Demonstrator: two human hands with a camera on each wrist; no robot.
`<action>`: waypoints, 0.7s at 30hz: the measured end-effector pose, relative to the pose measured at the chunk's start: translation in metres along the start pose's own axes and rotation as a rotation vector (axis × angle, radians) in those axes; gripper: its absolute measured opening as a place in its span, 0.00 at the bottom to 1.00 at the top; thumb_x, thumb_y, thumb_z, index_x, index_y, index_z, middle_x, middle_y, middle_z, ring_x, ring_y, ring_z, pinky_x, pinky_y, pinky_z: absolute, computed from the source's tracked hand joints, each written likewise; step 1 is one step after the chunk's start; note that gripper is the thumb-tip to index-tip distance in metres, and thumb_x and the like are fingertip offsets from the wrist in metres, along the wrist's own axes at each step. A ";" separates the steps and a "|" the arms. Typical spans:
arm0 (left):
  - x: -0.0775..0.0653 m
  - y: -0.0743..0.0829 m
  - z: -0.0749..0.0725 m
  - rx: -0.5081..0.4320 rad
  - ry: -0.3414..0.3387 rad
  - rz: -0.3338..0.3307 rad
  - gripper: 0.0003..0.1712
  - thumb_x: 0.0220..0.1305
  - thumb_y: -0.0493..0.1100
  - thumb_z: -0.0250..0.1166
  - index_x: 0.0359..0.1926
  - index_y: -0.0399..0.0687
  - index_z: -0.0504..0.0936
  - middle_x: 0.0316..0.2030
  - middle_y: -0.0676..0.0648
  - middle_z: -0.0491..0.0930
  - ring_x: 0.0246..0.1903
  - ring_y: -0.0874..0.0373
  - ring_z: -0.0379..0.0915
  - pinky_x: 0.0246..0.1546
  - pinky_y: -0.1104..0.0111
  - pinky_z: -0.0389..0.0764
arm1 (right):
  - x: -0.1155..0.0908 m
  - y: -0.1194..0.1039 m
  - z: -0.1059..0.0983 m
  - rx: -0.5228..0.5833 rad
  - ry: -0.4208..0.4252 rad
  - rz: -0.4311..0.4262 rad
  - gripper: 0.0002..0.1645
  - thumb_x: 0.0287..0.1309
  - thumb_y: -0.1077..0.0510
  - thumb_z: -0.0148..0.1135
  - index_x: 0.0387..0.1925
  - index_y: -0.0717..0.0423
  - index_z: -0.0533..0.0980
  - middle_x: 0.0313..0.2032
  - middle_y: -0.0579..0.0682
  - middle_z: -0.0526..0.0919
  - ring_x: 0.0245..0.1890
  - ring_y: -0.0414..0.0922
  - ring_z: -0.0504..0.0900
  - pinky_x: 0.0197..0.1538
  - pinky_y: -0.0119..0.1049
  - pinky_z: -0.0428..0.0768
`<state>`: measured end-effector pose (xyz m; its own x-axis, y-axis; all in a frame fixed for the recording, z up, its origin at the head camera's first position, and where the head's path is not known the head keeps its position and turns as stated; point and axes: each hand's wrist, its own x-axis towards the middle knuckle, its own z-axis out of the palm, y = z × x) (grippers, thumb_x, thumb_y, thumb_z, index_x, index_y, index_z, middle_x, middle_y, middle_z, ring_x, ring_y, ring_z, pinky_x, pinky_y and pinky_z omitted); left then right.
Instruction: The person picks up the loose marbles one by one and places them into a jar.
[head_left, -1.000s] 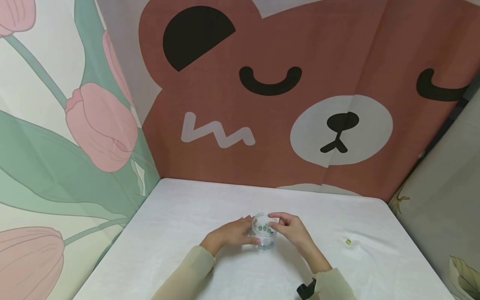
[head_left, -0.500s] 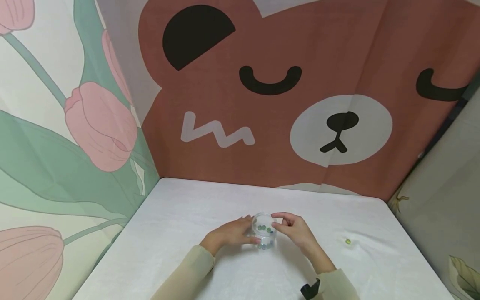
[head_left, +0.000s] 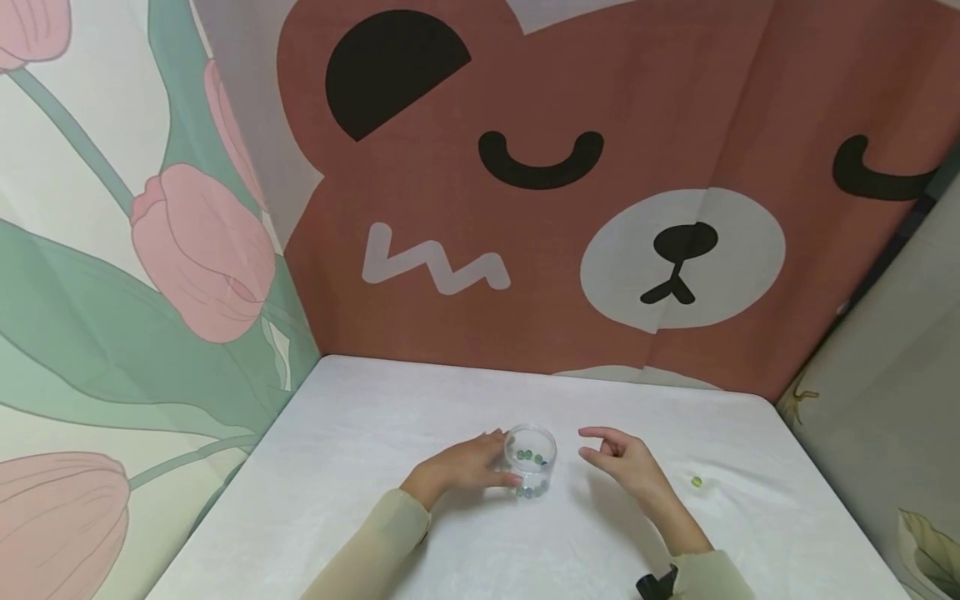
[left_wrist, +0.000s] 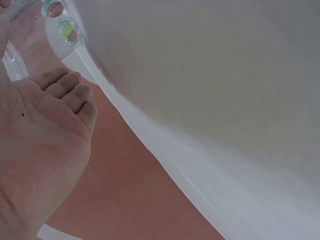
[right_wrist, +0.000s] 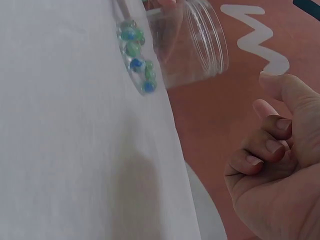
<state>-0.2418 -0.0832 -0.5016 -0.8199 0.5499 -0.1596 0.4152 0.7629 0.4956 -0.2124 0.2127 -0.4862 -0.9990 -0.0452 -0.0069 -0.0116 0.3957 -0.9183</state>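
Observation:
A clear plastic jar (head_left: 552, 467) without a lid stands upright on the white table, several green and blue glass marbles (right_wrist: 132, 49) lying on its bottom. My left hand (head_left: 467, 464) holds the jar from the left, thumb at the near side and fingers reaching round the far side. In the left wrist view only part of the jar and a few marbles (left_wrist: 67, 31) show at the top left corner. My right hand (head_left: 628, 462) hovers to the right of the jar, apart from it. Its thumb and forefinger are spread with nothing between them; the other fingers bend inward.
One yellow-green marble (head_left: 697, 482) lies on the tablecloth (head_left: 765, 517) to the right, beside a crease. A brown bear-print curtain (head_left: 450, 325) hangs behind the table, with a tulip-print curtain (head_left: 202, 250) along the left.
My right hand was at the jar's rim and has drawn back to the right, away from it. The left hand and the jar stay in place.

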 end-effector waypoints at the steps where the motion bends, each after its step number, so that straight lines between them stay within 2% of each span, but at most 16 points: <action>1: 0.000 0.000 0.000 -0.001 0.000 0.000 0.57 0.62 0.74 0.61 0.80 0.49 0.54 0.79 0.41 0.52 0.78 0.46 0.47 0.78 0.53 0.53 | -0.001 0.001 -0.003 0.003 0.001 -0.003 0.24 0.60 0.56 0.73 0.57 0.57 0.81 0.23 0.45 0.68 0.21 0.39 0.63 0.22 0.30 0.62; 8: 0.002 -0.002 0.002 0.004 0.000 0.002 0.57 0.61 0.76 0.60 0.80 0.49 0.54 0.79 0.42 0.53 0.78 0.47 0.47 0.78 0.54 0.53 | -0.007 0.010 -0.026 0.025 0.004 -0.016 0.27 0.60 0.56 0.73 0.59 0.60 0.79 0.23 0.44 0.67 0.21 0.37 0.62 0.22 0.29 0.63; 16: 0.004 -0.006 0.005 0.008 0.003 0.003 0.57 0.61 0.77 0.59 0.80 0.53 0.53 0.79 0.43 0.53 0.78 0.49 0.47 0.78 0.54 0.53 | -0.014 0.020 -0.047 -0.003 0.025 -0.013 0.30 0.59 0.53 0.73 0.60 0.61 0.78 0.24 0.44 0.67 0.22 0.36 0.63 0.24 0.30 0.66; 21: 0.001 -0.005 0.003 -0.005 0.003 0.012 0.57 0.62 0.75 0.60 0.80 0.51 0.53 0.79 0.41 0.52 0.78 0.46 0.47 0.78 0.54 0.52 | -0.017 0.025 -0.058 -0.013 0.040 -0.002 0.30 0.60 0.53 0.73 0.61 0.60 0.78 0.24 0.44 0.68 0.23 0.37 0.65 0.25 0.31 0.67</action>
<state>-0.2434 -0.0852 -0.5069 -0.8161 0.5580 -0.1506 0.4232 0.7543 0.5019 -0.1978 0.2762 -0.4863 -0.9999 -0.0091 0.0114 -0.0142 0.4072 -0.9132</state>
